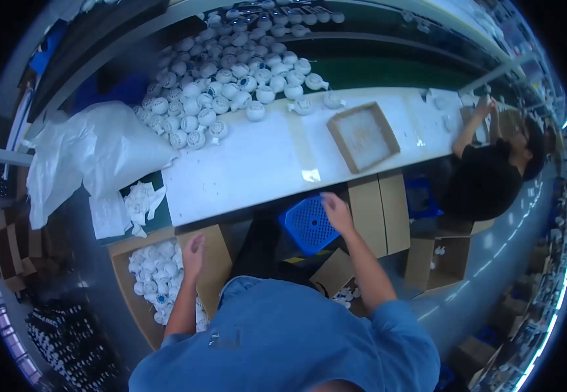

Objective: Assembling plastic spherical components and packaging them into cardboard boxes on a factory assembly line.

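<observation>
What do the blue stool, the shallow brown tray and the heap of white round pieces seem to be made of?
The blue perforated square stool: probably moulded plastic, satin; even colour and regular holes suggest it.
The shallow brown rectangular tray: likely cardboard, matt; thin, flat brown walls.
The heaped white rounded pieces: perhaps smooth plastic, from their soft sheen, though coated metal is possible.

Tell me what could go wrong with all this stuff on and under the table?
The shallow brown cardboard tray lies close to the long white table's front edge, so a bump might knock it off. The white, round pieces are heaped loosely, so some could roll if nudged. And the blue plastic stool with holes stands near the person's legs, so it might trip them.
</observation>
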### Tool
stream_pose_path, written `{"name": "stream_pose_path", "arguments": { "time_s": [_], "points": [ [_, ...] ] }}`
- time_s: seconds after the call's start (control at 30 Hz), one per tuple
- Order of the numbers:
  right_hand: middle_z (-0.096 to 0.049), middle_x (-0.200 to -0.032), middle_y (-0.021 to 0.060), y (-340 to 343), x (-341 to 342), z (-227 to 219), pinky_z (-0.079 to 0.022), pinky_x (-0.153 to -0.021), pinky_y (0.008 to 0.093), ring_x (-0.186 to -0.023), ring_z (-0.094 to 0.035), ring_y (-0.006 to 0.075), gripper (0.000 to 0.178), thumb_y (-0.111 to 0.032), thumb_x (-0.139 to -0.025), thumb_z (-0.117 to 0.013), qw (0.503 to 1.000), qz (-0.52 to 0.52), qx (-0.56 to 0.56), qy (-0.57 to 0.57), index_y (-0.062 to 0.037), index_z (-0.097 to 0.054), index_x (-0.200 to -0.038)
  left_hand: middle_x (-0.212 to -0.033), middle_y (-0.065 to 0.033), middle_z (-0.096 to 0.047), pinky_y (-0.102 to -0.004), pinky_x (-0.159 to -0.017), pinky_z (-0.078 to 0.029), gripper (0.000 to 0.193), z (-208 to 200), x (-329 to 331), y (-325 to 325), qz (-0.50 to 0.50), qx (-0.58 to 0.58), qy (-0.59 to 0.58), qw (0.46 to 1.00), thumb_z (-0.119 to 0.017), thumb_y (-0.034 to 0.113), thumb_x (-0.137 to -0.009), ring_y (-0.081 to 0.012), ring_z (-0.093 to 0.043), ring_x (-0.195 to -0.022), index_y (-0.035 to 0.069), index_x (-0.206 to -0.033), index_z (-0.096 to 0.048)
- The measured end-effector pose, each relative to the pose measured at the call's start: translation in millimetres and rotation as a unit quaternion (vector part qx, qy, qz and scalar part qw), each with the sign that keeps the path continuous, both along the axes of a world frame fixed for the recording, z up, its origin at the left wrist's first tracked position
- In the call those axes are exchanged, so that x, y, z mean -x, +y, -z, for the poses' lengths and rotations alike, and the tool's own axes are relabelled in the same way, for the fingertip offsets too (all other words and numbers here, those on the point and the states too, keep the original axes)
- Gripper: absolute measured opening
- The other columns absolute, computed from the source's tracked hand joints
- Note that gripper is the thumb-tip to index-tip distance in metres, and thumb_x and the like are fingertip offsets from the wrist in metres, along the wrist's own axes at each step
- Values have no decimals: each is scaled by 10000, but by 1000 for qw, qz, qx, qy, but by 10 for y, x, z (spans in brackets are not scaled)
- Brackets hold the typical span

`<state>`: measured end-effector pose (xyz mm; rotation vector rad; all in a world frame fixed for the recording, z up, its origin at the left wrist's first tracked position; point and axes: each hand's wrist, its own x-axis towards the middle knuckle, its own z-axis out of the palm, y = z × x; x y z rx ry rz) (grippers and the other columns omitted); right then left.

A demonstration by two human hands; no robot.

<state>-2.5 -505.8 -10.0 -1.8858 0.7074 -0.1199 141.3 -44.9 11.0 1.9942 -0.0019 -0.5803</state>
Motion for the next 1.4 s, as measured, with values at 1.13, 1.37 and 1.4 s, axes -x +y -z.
{"name": "stream_pose_path", "arguments": {
  "time_s": [1.13,1.37,1.4],
  "points": [
    [-531,-1254,160,803,-2852,-238,-445,-928,470,-1056,-544,386,622,-222,-752,-730,965,58,257,9,-80,-493,-1308,-1500,-156,-170,-506,-812,-534,598,-493,-2440,-1983,256,-245,-147,923,-855,298,-587,-474,-478,-1089,262,-1144,-640],
    [-549,-1175,157,1159,-3111,-317,-502,-833,468,-1017,-571,378,711,-214,-750,-717,959,54,266,82,-205,-409,-1390,-1527,-159,-127,-490,-802,-543,550,-375,-2587,-2155,283,-237,-186,911,-814,420,-607,-484,-566,-1011,294,-1118,-653],
    [-556,-1148,162,1076,-3226,-405,-505,-828,468,-1021,-576,379,731,-214,-748,-716,967,47,216,123,-228,-391,-1403,-1536,-157,-112,-484,-794,-548,546,-397,-2623,-2182,291,-243,-181,907,-804,437,-613,-481,-568,-1028,305,-1120,-649]
  ]
}}
